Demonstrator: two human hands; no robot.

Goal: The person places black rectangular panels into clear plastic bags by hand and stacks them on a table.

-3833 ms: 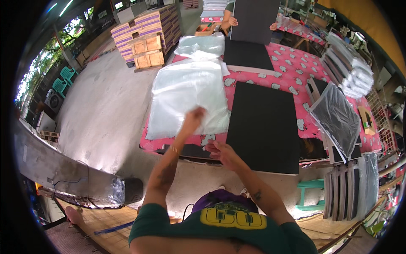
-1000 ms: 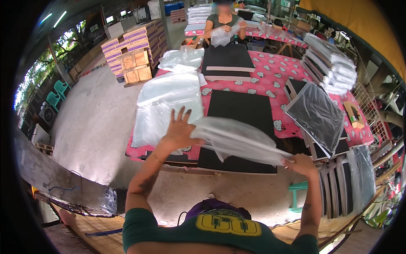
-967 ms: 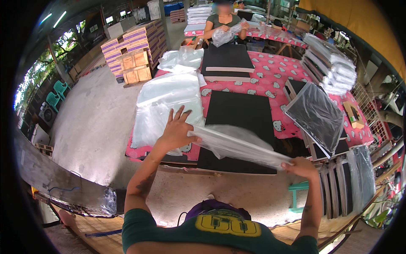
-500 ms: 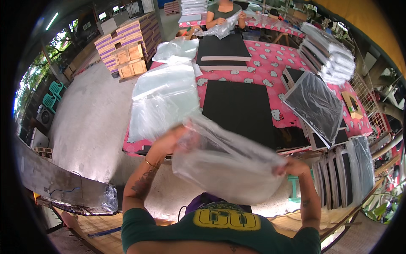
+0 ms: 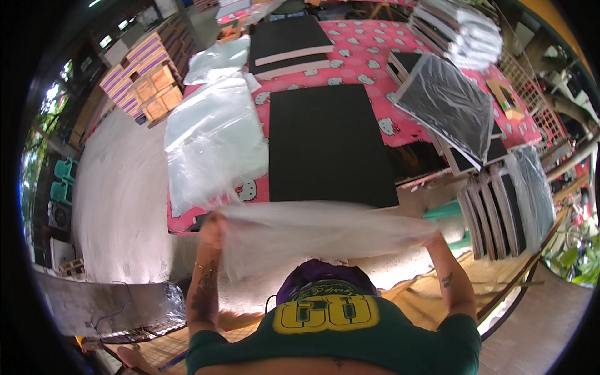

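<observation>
A clear plastic bag [image 5: 325, 228] is stretched sideways in front of me, just off the table's near edge and blurred by motion. Its left end is gripped by my left hand [image 5: 213, 229], its right end by my right hand [image 5: 431, 236]; the fingers of both are smeared, but the bag pulls taut between them. Beyond the bag a flat black board [image 5: 331, 144] lies on the table. To its left is a pile of clear plastic bags [image 5: 215, 144], spread flat and reaching toward the near edge.
A pink patterned cloth [image 5: 359, 37] covers the table. Black boards [image 5: 290, 40] are stacked farther back. At the right lie a plastic-wrapped board [image 5: 447, 106] and a wrapped stack [image 5: 459, 34]. Several boards [image 5: 494, 215] stand upright by the near right corner. Boxes [image 5: 156, 69] stand on the floor at left.
Both hands have swung the bag from a slant to nearly level, the left lower and outward. The view has tilted down, and the co-worker at the back is out of sight.
</observation>
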